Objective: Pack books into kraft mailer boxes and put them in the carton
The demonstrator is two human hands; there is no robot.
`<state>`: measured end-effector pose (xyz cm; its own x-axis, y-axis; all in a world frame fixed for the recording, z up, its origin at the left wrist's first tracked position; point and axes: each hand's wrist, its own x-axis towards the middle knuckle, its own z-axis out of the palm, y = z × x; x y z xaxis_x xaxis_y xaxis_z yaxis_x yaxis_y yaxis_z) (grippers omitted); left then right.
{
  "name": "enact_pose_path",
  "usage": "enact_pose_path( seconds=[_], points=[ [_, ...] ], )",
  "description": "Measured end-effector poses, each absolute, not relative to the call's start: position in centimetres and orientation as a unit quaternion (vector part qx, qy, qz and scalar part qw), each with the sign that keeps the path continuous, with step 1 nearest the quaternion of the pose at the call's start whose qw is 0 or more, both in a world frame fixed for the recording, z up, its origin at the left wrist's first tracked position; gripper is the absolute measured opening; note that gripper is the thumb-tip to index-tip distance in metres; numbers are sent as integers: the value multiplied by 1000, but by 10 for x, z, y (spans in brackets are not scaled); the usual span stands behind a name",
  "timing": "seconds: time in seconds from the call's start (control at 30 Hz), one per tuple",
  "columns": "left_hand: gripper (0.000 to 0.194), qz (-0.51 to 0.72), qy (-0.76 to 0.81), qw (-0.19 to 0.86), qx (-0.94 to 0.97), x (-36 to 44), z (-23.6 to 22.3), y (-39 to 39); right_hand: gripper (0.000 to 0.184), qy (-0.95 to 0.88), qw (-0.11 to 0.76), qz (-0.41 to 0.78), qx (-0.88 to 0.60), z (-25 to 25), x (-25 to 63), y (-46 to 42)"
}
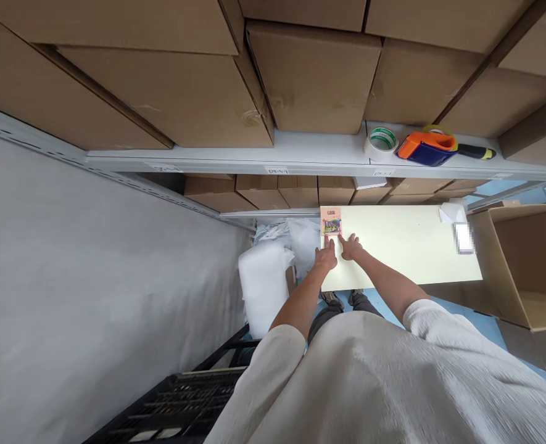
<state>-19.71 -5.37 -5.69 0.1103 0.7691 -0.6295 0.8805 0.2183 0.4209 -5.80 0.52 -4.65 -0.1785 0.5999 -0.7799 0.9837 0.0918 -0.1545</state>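
A small pinkish card or flat packet (330,213) with a colourful picture lies at the far left corner of a pale yellow board (402,246). At its lower edge, my left hand (327,255) rests with fingers stretched forward, the tips touching or very near it. My right hand (350,247) is just to the right, index finger pointing to the card's lower right corner and the other fingers apart. Neither hand grips anything. On the board's right end are a white paper piece (452,213) and a blurred-out rectangular item (464,238).
Above the board, a grey shelf (319,148) carries large cardboard boxes (314,80), a tape roll (379,145) and an orange-and-blue tape dispenser (427,148). An open carton (508,265) stands right. White foam wrap (263,283) and a black crate (180,401) are left.
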Motion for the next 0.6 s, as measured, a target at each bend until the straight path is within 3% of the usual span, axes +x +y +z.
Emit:
enact_pose_path(
  seconds=[0.23, 0.43, 0.6],
  points=[
    [98, -78, 665, 383, 637, -199, -45, -60, 125, 673, 269, -360, 588, -37, -53, 10],
    [95, -72, 649, 343, 675, -201, -18, -71, 105, 692, 181, -409, 567, -22, -5, 1],
    [82, -20, 619, 314, 720, -195, 12, -63, 89, 713, 77, -375, 587, -3, 51, -20]
  ],
)
